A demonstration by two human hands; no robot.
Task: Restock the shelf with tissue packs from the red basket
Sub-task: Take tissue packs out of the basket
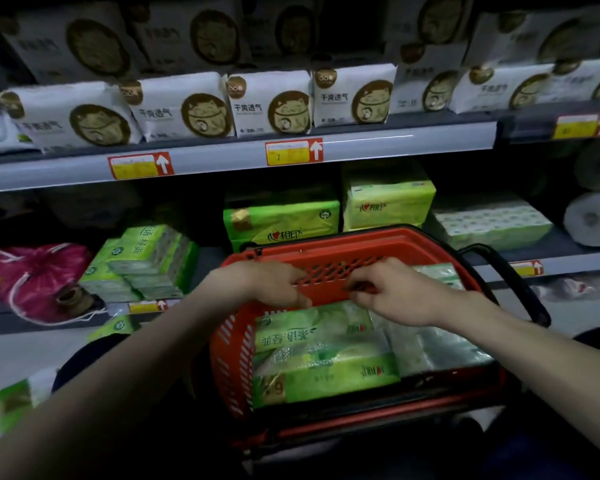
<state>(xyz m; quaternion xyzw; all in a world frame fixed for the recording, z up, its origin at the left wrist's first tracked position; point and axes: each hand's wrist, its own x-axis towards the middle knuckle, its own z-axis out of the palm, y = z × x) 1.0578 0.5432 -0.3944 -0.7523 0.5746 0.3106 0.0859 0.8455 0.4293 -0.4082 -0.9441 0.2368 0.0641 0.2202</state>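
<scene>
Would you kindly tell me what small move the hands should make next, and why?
Probably take the top pack by its far edge and lift it from the basket: the left hand and right hand sit curled at that edge, but a firm hold is not clear.

Shop aisle — stocked shelf [236,157], price tags [293,153], red basket [326,244]

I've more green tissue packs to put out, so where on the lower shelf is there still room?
One gap shows: bare lower shelf between the leaning green tissue stack and the middle green tissue pack. There is also headroom on top of that pack, beside the taller green stack. Rightwards, roll packs crowd the shelf.
</scene>
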